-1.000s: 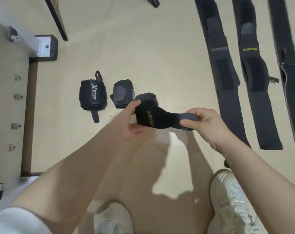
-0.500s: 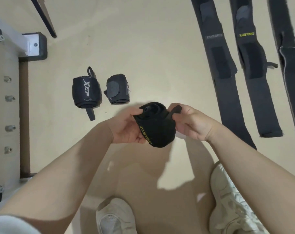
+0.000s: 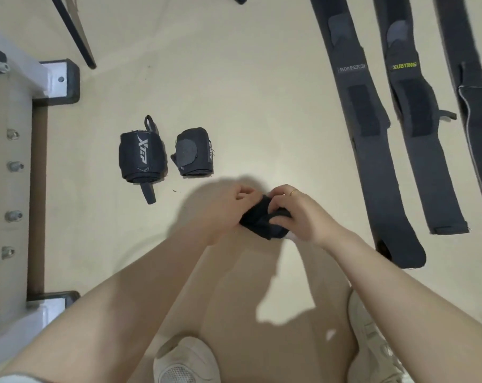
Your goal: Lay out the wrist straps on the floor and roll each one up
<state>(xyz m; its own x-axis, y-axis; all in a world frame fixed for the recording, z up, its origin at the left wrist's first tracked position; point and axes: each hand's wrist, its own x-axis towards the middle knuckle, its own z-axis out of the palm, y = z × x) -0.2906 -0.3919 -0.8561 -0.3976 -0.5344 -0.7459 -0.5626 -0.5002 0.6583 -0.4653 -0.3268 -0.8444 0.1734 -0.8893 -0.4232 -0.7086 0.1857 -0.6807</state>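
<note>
While both hands, left (image 3: 228,205) and right (image 3: 298,214), pinch the nearly rolled strap (image 3: 262,219) above the floor (image 3: 234,92), a slackened grip could let it spring loose before its end fastens.

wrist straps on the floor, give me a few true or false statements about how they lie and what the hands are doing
1. Both hands grip one dark strap: the left hand and the right hand hold the rolled strap between them. True.
2. Two finished rolls lie on the floor: the XTEP roll and the second roll. True.
3. The two finished rolls are stacked on each other. False: they lie side by side, apart.
4. The BOKEERSI strap is rolled up. False: it lies flat, stretched out.
5. The XUEYING strap lies left of the BOKEERSI strap. False: it lies to its right.
</note>
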